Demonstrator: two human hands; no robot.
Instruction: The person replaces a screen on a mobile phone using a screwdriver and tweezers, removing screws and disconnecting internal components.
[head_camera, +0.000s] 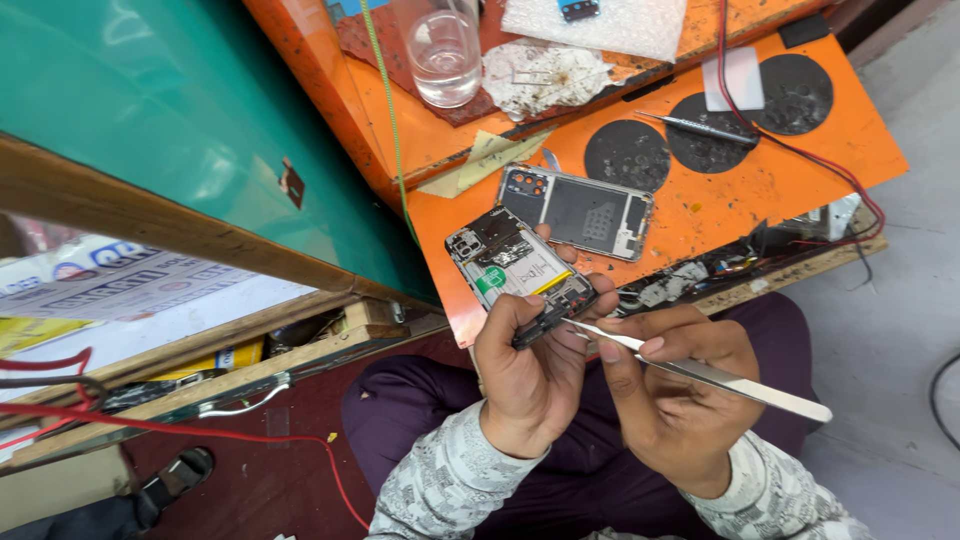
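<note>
Right now the left hand (530, 375) grips the open phone (520, 275), its long side pointing away up-left, while the right hand (675, 385) pinches tweezers (700, 370) at its near end.

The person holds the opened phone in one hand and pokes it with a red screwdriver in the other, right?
Not quite. The head view shows the right hand holding silver metal tweezers, not a red screwdriver. The left hand does hold the opened phone.

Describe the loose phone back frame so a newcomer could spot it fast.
Start at the orange work mat on the bench. Near its front edge, just beyond the left hand, lies the phone back frame. Unlike the opened phone in that hand, it lies flat, untouched and hollow.
</note>
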